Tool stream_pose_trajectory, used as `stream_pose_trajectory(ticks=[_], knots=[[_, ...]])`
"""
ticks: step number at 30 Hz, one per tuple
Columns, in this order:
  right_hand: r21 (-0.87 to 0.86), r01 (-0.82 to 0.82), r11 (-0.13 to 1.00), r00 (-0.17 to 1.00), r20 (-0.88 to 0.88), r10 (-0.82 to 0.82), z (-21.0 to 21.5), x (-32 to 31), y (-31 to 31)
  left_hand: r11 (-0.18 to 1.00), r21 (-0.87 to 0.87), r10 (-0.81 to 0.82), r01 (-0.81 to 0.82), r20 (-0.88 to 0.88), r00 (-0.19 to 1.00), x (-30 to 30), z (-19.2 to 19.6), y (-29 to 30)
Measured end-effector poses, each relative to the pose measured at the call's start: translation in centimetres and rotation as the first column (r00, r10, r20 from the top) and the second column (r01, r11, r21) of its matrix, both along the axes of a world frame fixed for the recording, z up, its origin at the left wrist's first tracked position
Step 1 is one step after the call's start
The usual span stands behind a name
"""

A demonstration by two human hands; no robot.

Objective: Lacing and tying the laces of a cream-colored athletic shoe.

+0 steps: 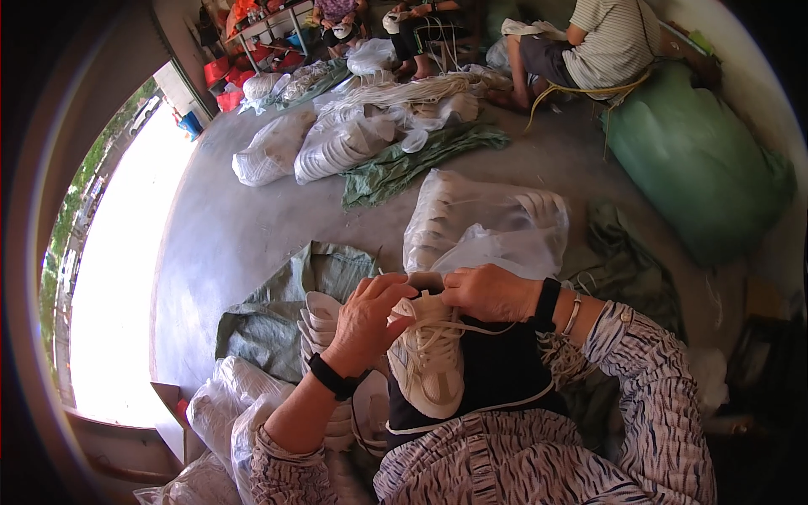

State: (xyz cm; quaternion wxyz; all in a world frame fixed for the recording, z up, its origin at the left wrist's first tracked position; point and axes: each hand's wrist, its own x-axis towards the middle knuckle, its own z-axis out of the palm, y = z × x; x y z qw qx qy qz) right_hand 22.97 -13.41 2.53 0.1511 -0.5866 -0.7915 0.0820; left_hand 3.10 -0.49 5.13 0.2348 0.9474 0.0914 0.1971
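A cream-and-white lace-up sneaker (pixel 438 366) rests on the black cloth (pixel 501 366) over my lap, its toe pointing toward me. My left hand (pixel 369 318) is closed on the left side of the shoe's ankle opening, the thumb by the upper eyelets. At the other side of that opening, my right hand (pixel 488 290) pinches the edge near the tongue; its fingertips are partly hidden. Pale laces (pixel 438 335) cross the front of the shoe, and one loose end trails right across the cloth.
Stacked white shoes (pixel 320 316) stand left of my lap beside plastic-wrapped bundles (pixel 240 396). A clear bag of shoes (pixel 484 227) lies just ahead. More bags (pixel 345 147) and green sacking (pixel 421 160) cover the floor farther off. A big green sack (pixel 699 160) and seated people (pixel 610 46) are beyond.
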Motion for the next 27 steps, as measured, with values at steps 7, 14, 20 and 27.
stream_pose_trajectory(ticks=[7,14,20,27], knots=[[-0.552,0.130,0.824,0.957,-0.147,-0.249,1.9,-0.6,2.2,0.961,-0.244,-0.214,0.133,-0.341,0.916,-1.1,1.0,2.7],[-0.261,0.318,0.912,0.921,-0.145,-0.363,0.4,-3.6,2.4,0.988,-0.112,-0.129,0.102,-0.265,0.956,-2.2,0.4,2.2],[-0.135,0.707,0.694,0.166,-0.922,-0.349,1.9,5.5,6.0,0.982,-0.190,-0.067,0.012,-0.284,0.957,-1.2,0.2,1.4],[0.068,0.141,0.988,0.929,-0.353,-0.109,-0.3,-3.0,3.4,0.997,-0.077,-0.024,0.014,-0.130,0.991,-1.8,-1.5,1.2]])
